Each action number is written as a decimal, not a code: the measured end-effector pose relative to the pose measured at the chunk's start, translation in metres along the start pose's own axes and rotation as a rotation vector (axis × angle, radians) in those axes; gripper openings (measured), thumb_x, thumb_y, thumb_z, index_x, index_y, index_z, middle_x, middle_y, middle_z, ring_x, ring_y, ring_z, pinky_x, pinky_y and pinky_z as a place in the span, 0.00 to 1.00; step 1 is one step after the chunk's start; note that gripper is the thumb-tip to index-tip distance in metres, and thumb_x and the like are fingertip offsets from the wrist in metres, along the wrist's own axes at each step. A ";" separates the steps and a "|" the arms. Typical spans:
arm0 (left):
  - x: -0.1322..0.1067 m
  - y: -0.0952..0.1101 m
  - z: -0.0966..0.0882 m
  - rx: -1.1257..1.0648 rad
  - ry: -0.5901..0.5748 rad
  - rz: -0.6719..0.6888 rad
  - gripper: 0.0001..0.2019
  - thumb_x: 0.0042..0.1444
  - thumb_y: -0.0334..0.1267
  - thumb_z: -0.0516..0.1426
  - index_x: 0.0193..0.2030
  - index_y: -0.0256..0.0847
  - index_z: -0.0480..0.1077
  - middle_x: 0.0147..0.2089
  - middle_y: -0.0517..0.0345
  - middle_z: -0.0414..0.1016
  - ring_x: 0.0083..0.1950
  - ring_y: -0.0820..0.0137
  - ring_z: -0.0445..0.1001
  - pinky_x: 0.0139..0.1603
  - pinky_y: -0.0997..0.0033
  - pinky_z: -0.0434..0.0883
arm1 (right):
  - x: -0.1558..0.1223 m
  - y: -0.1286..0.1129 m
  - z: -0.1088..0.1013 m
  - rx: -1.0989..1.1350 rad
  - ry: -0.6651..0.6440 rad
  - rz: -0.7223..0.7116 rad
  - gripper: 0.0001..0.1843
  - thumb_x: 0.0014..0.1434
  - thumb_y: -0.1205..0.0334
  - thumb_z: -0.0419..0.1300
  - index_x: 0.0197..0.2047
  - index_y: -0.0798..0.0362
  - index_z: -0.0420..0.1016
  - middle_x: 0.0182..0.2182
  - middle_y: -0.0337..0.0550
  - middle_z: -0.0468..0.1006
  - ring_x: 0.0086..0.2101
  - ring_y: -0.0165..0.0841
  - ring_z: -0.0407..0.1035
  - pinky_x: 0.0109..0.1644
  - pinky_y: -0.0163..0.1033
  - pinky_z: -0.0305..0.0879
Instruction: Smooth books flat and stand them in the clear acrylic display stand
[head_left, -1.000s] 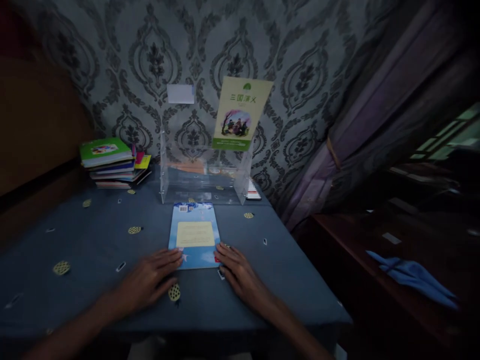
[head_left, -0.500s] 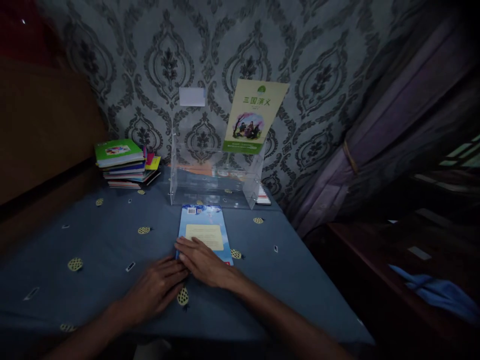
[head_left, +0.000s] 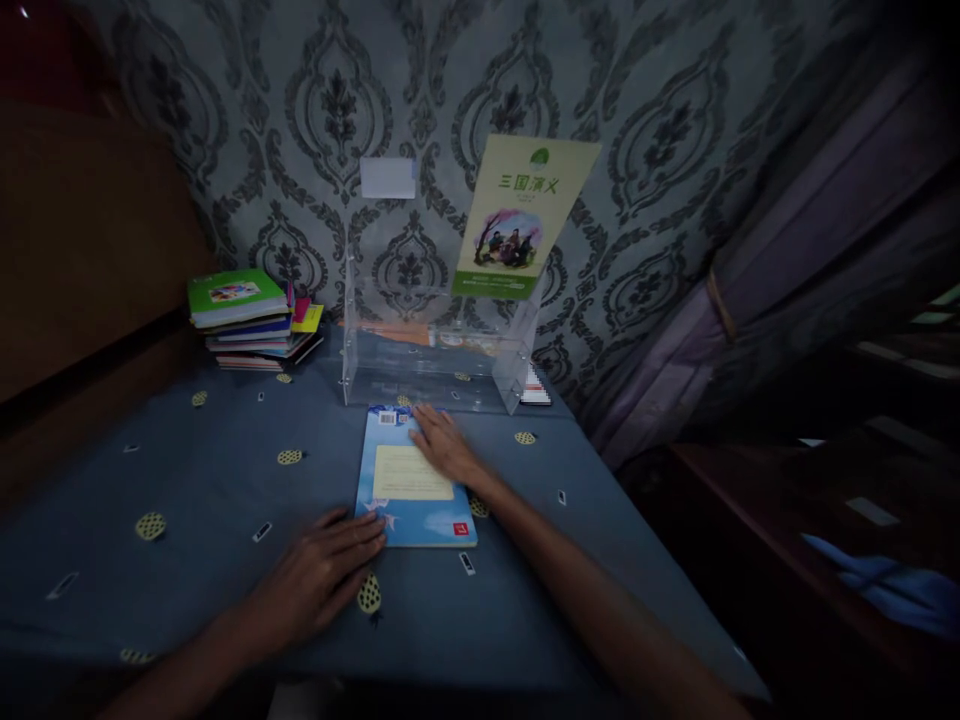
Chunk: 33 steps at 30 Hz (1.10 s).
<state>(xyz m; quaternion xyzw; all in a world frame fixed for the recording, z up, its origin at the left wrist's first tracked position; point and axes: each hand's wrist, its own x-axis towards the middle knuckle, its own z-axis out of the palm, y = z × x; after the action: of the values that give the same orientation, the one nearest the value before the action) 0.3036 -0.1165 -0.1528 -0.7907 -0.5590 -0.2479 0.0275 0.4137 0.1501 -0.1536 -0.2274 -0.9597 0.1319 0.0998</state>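
Note:
A blue book with a pale yellow text panel and a barcode lies flat on the patterned tablecloth. My left hand rests at its near left corner, fingers stretched out and their tips on the cover. Across the book's upper right part lies my right hand, fingers extended and flat. Just behind the book stands a clear acrylic book stand. A cream and green book stands upright in it on the right side, front cover showing.
A stack of books sits at the back left of the table. Behind is a patterned wall with a white switch plate. A tied purple curtain hangs at the right. Blue cloth lies on dark furniture there.
My right hand has slid from the book's lower left edge up to its upper right part, uncovering the lower cover. My left hand stays near the corner. The view has shifted slightly.

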 end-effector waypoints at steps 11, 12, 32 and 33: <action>-0.003 -0.002 0.002 -0.014 -0.018 -0.018 0.21 0.66 0.32 0.52 0.64 0.45 0.65 0.62 0.51 0.71 0.64 0.64 0.69 0.67 0.54 0.64 | -0.081 -0.010 0.010 -0.033 0.053 0.008 0.35 0.70 0.46 0.42 0.72 0.57 0.48 0.70 0.56 0.51 0.70 0.44 0.40 0.71 0.60 0.41; -0.003 -0.002 0.002 -0.015 -0.016 -0.019 0.21 0.66 0.32 0.52 0.64 0.45 0.65 0.62 0.51 0.71 0.64 0.64 0.69 0.67 0.53 0.64 | -0.091 -0.015 0.009 -0.033 0.056 -0.011 0.35 0.70 0.46 0.43 0.73 0.57 0.47 0.70 0.55 0.51 0.70 0.44 0.39 0.71 0.60 0.42; 0.011 0.003 -0.007 0.018 -0.120 -0.002 0.20 0.67 0.36 0.50 0.65 0.43 0.64 0.63 0.52 0.70 0.66 0.64 0.66 0.70 0.53 0.58 | -0.172 -0.060 0.007 0.007 0.041 -0.231 0.36 0.68 0.58 0.53 0.73 0.54 0.43 0.69 0.54 0.53 0.68 0.42 0.47 0.70 0.56 0.53; 0.015 0.004 -0.006 0.018 -0.136 0.004 0.20 0.67 0.36 0.50 0.65 0.42 0.64 0.64 0.52 0.70 0.67 0.64 0.66 0.70 0.53 0.58 | -0.172 -0.060 0.007 0.009 0.050 -0.231 0.36 0.68 0.58 0.53 0.73 0.54 0.43 0.69 0.54 0.54 0.68 0.42 0.48 0.70 0.56 0.53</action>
<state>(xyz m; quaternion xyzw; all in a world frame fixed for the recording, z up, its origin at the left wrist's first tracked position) 0.3090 -0.1067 -0.1403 -0.8065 -0.5604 -0.1884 -0.0032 0.5382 0.0172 -0.1654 -0.1182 -0.9761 0.1180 0.1392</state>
